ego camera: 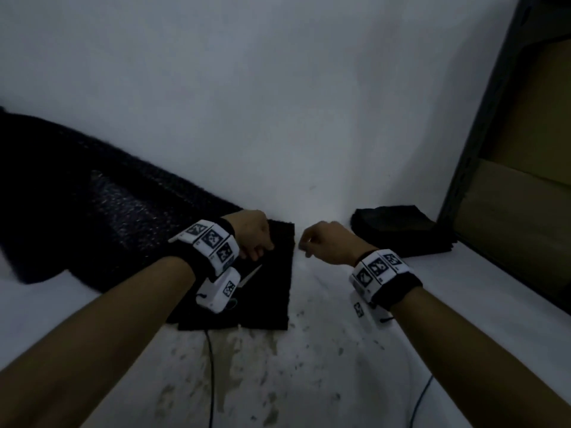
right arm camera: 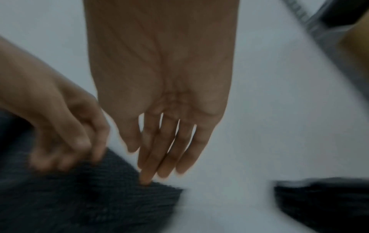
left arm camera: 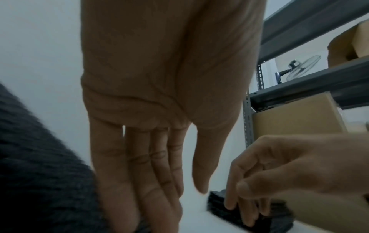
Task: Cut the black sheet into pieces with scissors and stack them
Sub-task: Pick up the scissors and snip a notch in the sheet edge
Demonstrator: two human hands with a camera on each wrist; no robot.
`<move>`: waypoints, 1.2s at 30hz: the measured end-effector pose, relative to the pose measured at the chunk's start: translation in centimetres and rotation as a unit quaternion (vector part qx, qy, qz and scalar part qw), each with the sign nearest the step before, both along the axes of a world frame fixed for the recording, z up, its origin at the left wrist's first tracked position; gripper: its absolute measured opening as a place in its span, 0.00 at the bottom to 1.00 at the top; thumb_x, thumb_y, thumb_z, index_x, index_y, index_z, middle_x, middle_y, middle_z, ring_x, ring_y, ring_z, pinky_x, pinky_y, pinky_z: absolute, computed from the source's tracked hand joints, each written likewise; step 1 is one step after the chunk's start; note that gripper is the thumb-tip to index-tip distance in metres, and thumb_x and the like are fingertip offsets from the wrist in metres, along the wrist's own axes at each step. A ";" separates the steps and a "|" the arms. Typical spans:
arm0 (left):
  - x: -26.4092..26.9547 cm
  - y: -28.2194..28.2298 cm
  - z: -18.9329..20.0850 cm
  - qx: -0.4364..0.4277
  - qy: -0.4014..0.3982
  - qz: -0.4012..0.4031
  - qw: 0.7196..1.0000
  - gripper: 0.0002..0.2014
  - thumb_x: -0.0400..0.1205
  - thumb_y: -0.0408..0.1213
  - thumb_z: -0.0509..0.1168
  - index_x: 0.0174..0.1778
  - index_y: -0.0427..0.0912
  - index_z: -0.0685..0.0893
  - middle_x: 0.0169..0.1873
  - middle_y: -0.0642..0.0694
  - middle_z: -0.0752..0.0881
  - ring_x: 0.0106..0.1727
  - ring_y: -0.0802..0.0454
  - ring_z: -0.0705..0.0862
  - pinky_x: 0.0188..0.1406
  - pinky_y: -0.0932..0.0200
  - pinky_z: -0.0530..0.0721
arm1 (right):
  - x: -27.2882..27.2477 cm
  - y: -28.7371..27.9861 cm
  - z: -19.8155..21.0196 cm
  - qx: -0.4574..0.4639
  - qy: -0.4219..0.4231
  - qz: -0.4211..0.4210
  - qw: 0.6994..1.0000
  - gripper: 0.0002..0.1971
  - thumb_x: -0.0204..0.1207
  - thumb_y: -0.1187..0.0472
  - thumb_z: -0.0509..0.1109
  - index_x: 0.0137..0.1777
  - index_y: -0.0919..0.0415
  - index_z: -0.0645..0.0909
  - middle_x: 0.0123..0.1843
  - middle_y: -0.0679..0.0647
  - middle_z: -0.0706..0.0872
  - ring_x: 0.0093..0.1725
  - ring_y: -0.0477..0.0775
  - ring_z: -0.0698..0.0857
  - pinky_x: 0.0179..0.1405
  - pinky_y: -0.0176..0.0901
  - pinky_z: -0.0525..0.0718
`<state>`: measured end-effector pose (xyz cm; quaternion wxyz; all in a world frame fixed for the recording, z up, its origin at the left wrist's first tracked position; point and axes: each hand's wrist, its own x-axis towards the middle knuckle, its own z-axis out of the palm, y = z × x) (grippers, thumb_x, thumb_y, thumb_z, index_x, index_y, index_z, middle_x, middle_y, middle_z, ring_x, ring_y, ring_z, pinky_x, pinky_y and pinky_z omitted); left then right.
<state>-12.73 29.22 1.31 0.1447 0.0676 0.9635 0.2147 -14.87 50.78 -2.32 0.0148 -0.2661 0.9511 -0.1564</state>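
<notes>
Sheet: large black sheet (ego camera: 77, 196) lies at far left on the white surface (ego camera: 309, 366), its right end under a cut piece (ego camera: 272, 288).
Left hand (ego camera: 251, 234): rests on the cut piece's far edge, fingers straight and close together, pressing down.
Scissors (ego camera: 250, 274): lie on the cut piece, just near of the left hand, partly hidden by the wrist camera.
Right hand (ego camera: 324, 239): hovers just right of the piece, fingers loosely extended, holding nothing.
Stack (ego camera: 401, 230): black pieces piled at far right, beside a metal shelf (ego camera: 482, 118).
</notes>
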 end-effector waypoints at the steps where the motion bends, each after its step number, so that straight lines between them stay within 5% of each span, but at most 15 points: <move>1: 1.2 -1.4 -0.3 -0.029 0.003 -0.002 1.000 0.12 0.84 0.38 0.70 0.51 0.31 0.88 0.43 0.38 0.92 0.43 0.44 0.93 0.39 0.52 0.91 | 1.3 -1.7 -0.1 0.007 -0.019 0.028 0.999 0.12 0.84 0.54 0.67 0.58 0.58 0.89 0.53 0.53 0.92 0.51 0.54 0.88 0.55 0.44 0.85; 6: 5.9 -6.5 -3.5 -0.163 -0.010 -0.004 0.987 0.20 0.83 0.54 0.69 0.51 0.36 0.88 0.40 0.43 0.88 0.37 0.47 0.85 0.19 0.65 0.77 | 4.2 -9.0 -2.8 0.113 -0.111 0.043 0.986 0.27 0.83 0.40 0.65 0.73 0.58 0.73 0.70 0.59 0.81 0.64 0.62 0.81 0.62 0.54 0.82; 10: 7.0 -7.9 -6.8 -0.172 -0.029 0.003 0.985 0.28 0.79 0.65 0.66 0.45 0.38 0.86 0.36 0.45 0.81 0.33 0.49 0.77 0.29 0.57 0.73 | 4.4 -11.8 -5.3 0.079 -0.152 -0.001 0.985 0.29 0.87 0.43 0.60 0.77 0.63 0.64 0.73 0.66 0.78 0.67 0.66 0.80 0.58 0.52 0.79; 15: 7.1 -8.4 -8.8 -0.171 0.035 -0.008 0.985 0.18 0.78 0.50 0.75 0.59 0.47 0.83 0.54 0.46 0.86 0.52 0.47 0.84 0.47 0.52 0.83 | 4.8 -12.3 -7.0 0.074 -0.101 0.031 0.992 0.22 0.89 0.49 0.55 0.82 0.48 0.63 0.70 0.67 0.81 0.63 0.68 0.82 0.64 0.58 0.81; 18: 6.7 -9.3 -8.8 -0.113 0.023 -0.017 0.993 0.16 0.80 0.39 0.74 0.63 0.50 0.85 0.57 0.50 0.88 0.55 0.51 0.84 0.54 0.56 0.85 | 4.5 -12.2 -7.2 0.125 -0.099 0.031 0.987 0.21 0.89 0.44 0.52 0.77 0.44 0.73 0.75 0.63 0.77 0.72 0.66 0.76 0.71 0.58 0.77; 21: 6.4 -10.0 -8.8 -0.092 0.083 -0.006 0.992 0.15 0.80 0.35 0.72 0.63 0.52 0.86 0.59 0.50 0.88 0.57 0.53 0.84 0.54 0.60 0.83 | 4.5 -11.6 -7.4 0.141 -0.087 0.019 0.986 0.22 0.88 0.40 0.51 0.77 0.40 0.73 0.75 0.63 0.76 0.73 0.65 0.74 0.72 0.57 0.75; 24: 5.7 -10.7 -9.4 -0.124 0.135 0.019 0.983 0.28 0.79 0.42 0.74 0.75 0.56 0.76 0.75 0.46 0.72 0.74 0.44 0.73 0.69 0.52 0.78 | 4.4 -11.2 -7.7 0.172 -0.087 0.015 0.981 0.24 0.87 0.36 0.48 0.78 0.38 0.71 0.76 0.59 0.75 0.73 0.66 0.72 0.72 0.58 0.74; 28: 5.2 -10.9 -10.1 -0.163 0.024 0.000 0.986 0.50 0.76 0.57 0.75 0.87 0.64 0.49 0.87 0.44 0.40 0.87 0.36 0.44 0.84 0.41 0.55 | 4.6 -10.4 -7.5 0.168 -0.091 -0.017 0.981 0.24 0.85 0.34 0.51 0.74 0.42 0.71 0.71 0.60 0.73 0.70 0.70 0.74 0.68 0.60 0.76; 36: 4.2 -9.8 -10.8 -0.130 -0.086 -0.044 0.987 0.57 0.70 0.75 0.67 0.85 0.66 0.36 0.88 0.52 0.43 0.87 0.43 0.54 0.84 0.48 0.60 | 4.2 -6.3 -7.0 0.162 -0.081 -0.059 0.982 0.21 0.85 0.40 0.62 0.66 0.55 0.77 0.69 0.60 0.76 0.65 0.64 0.78 0.63 0.52 0.80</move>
